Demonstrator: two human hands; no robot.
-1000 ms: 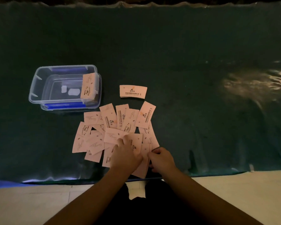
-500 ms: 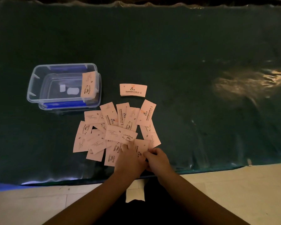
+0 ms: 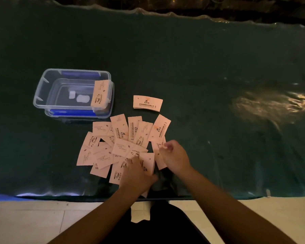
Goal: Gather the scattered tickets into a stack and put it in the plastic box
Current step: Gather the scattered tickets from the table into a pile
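Box [image 3: 42,95]: we see it open at the desk's left, one ticket [image 3: 99,93] leaning inside.
Tickets [image 3: 120,127]: fanned, overlapping, beside it.
Left hand [image 3: 136,175]: grip clamped on a started stack [image 3: 148,162].
Right hand [image 3: 174,157]: grip pinching one ticket, likely to add it.

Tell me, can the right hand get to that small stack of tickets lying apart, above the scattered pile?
Probably yes. The right hand sits at the pile's right edge, and the separate stack lies beyond it on open cloth with nothing standing between. The hand seems to pinch a ticket, so it may need freeing first.
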